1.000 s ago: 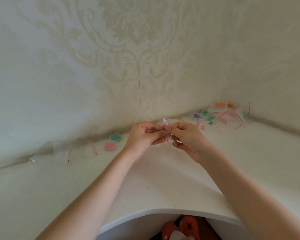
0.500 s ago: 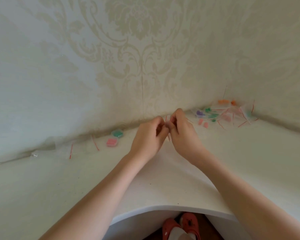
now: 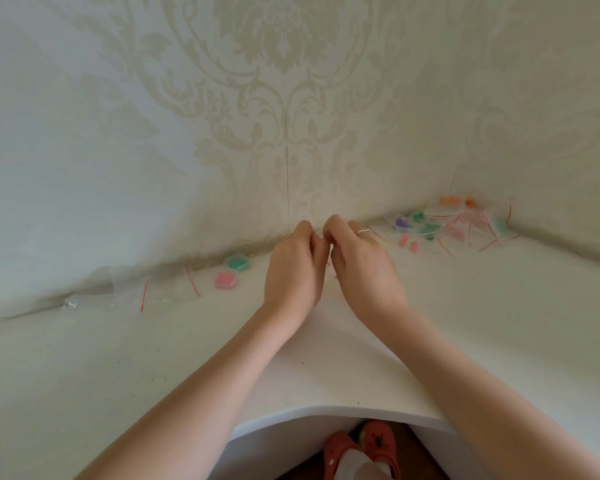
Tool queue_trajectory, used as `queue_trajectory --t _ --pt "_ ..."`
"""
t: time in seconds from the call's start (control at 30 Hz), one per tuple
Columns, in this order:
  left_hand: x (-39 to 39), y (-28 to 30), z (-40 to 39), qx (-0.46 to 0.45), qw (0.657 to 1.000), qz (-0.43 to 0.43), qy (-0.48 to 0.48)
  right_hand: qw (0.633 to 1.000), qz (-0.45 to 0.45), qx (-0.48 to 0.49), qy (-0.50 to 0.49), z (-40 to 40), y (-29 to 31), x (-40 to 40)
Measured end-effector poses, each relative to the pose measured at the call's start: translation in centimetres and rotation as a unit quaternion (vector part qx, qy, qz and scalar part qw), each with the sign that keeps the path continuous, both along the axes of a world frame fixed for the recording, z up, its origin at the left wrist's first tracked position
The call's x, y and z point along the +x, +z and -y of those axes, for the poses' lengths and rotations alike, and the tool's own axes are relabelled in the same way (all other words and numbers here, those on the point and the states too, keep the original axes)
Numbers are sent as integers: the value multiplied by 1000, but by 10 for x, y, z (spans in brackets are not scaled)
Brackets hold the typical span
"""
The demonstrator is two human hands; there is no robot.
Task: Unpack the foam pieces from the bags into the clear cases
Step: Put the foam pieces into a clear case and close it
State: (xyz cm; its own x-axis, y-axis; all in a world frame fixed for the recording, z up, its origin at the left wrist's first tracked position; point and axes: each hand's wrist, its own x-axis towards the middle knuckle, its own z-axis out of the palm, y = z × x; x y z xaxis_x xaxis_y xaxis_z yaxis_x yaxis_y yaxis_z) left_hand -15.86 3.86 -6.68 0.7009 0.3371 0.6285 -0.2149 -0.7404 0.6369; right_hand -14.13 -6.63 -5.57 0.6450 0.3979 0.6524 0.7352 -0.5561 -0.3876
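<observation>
**Both hands pinch a small bag at the back of the white table**

The left hand [image 3: 293, 271] and the right hand [image 3: 362, 268] meet knuckle to knuckle over the white table [image 3: 499, 323], close to the damask-patterned wall [image 3: 284, 98]; the fingers of both are curled inward, tips drawn together, and between them shows a sliver of a clear bag with a red strip [image 3: 329, 263]; most of that bag is hidden by the hands, so what it holds cannot be told; a thin ring [image 3: 363, 231] sits on a right-hand finger.

To the left of the hands, near the wall, lie two small clear cases; the case with green foam [image 3: 237, 262] is just beside the wall, and the case with pink foam [image 3: 226, 280] lies just in front of it, the two nearly touching; farther left, flat on the table, lie empty clear bags [image 3: 146, 294] with red seal strips, well apart from the hands.

In the right corner, where the two walls meet, lies a heap of bags with foam pieces [image 3: 465, 223]; purple, green, orange and pink pieces show through the plastic, with red strips crossing at all angles; two loose pink foam pieces [image 3: 408, 242] lie at the heap's near left edge, between it and the right hand.

Below the table's curved front edge show red slippers [image 3: 374, 445] on a dark floor.
</observation>
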Motion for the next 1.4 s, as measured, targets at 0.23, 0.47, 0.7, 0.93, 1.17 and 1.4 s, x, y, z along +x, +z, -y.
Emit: queue_trajectory --t 0.23,0.47,0.7,0.93,1.17,1.4 --pt "-5 -2 1 110 989 90 -42 986 -141 87 7 5 0 14" --pt "-6 -6 6 220 965 128 -57 980 -195 -27 21 11 1 17" --pt "-3 -9 7 201 968 126 -79 979 -196 -40 46 8 -11 24" --pt "1 11 1 -326 942 17 -80 927 -270 184 182 12 9 11" --pt "6 16 -14 -548 807 -59 -210 919 -287 190 194 13 10 9" --pt "8 9 -16 -498 848 -52 -171 944 -245 147 165 9 -4 22"
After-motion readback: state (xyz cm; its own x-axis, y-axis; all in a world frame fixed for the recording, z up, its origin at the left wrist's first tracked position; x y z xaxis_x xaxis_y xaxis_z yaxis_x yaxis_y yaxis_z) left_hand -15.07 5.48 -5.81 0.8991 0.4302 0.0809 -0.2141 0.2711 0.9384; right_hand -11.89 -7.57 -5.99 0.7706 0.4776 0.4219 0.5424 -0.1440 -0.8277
